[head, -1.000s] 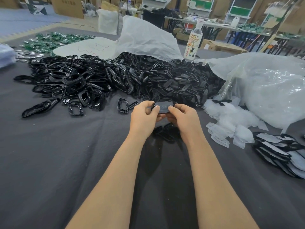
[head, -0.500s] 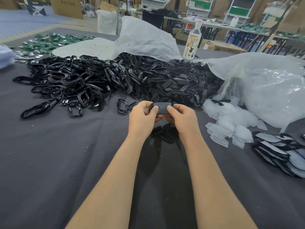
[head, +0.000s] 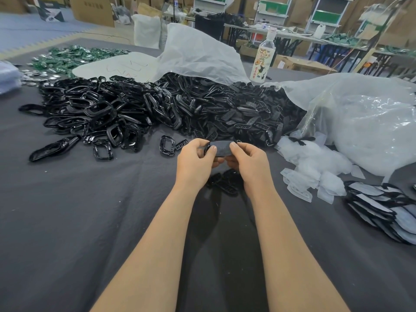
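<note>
A small flat black plastic piece [head: 221,147] is held between both hands just above the dark cloth. My left hand [head: 194,162] pinches its left end with thumb and curled fingers. My right hand [head: 249,159] pinches its right end the same way. Under the hands lie a few more black pieces [head: 225,183] on the cloth. Beyond the hands spreads a big heap of black plastic frames and flat parts [head: 157,109].
Clear film pieces [head: 310,167] lie at the right, with a stack of covered black parts [head: 382,206] beyond them. A large clear plastic bag [head: 364,122], a white sheet [head: 198,57], a bottle [head: 263,61] and green items [head: 74,57] sit further back. A single black frame [head: 167,145] lies left of the hands.
Both hands stay together on the black piece; the fingers have shifted slightly along its ends. Nothing else has moved.
</note>
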Tool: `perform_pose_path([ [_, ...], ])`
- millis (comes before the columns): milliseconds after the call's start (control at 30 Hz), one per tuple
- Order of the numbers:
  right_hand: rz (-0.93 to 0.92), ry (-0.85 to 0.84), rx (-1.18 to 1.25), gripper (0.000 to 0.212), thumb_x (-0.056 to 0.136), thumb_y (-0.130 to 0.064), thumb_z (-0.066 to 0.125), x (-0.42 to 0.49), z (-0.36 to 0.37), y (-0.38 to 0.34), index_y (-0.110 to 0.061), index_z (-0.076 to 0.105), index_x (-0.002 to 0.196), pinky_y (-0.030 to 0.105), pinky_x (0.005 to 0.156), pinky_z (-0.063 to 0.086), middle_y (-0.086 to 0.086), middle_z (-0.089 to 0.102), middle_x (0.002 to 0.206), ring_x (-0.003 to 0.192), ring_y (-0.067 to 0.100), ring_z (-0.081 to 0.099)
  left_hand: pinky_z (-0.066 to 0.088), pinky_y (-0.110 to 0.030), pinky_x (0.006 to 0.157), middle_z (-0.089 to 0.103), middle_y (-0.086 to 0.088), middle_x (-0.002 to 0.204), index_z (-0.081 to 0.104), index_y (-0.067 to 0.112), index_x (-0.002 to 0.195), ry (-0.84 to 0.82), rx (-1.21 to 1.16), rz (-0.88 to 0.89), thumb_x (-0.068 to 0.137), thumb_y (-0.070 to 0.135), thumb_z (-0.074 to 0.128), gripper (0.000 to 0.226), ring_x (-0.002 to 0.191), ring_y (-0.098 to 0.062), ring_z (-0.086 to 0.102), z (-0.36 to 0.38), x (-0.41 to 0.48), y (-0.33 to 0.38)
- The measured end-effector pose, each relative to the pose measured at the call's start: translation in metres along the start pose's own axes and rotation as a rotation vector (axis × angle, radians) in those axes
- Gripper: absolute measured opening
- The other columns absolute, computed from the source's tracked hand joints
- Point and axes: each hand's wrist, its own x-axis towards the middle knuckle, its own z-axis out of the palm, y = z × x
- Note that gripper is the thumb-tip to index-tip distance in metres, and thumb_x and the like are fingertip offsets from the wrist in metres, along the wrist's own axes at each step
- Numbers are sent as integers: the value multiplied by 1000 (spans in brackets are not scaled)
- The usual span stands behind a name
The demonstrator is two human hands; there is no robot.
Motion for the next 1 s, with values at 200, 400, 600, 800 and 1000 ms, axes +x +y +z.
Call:
perform_pose_path([
  [200, -22, 24, -4, 17, 95, -12, 53, 1, 4, 1, -17, 65, 84, 18, 64, 52, 0, 68, 79, 70, 10, 64, 57, -21, 68, 71, 2, 77, 56, 23, 85, -15, 34, 5, 96, 9, 56, 17, 64, -6, 70, 0, 0, -1],
  [400, 13, 31, 29, 16, 96, -12, 53, 2, 6, 2, -15, 65, 86, 22, 65, 50, 2, 68, 82, 71, 12, 62, 57, -22, 69, 71, 1, 77, 56, 22, 86, -23, 66, 20, 96, 9, 56, 17, 64, -6, 70, 0, 0, -1],
  [600, 3, -33, 42, 10, 94, -10, 58, 0, 1, -1, -12, 67, 93, 17, 63, 54, 1, 70, 80, 67, 6, 67, 56, -19, 67, 71, -1, 77, 55, 23, 85, 19, 22, 25, 96, 9, 55, 19, 65, -6, 71, 0, -1, 0],
  [800, -55, 8, -12, 24, 92, -8, 58, -2, 2, -3, -26, 60, 76, 14, 59, 52, -5, 67, 71, 58, 2, 64, 57, -20, 66, 71, -2, 78, 54, 25, 89, 9, 10, 4, 96, 11, 56, 16, 64, -6, 70, 0, 0, 0],
  [1000, -60, 16, -28, 27, 91, -7, 58, -3, 2, -5, -26, 61, 72, 13, 58, 51, -6, 67, 70, 56, 0, 63, 57, -20, 62, 71, -4, 76, 54, 24, 94, -5, 27, -28, 96, 12, 56, 13, 62, -6, 70, -1, -1, -1],
])
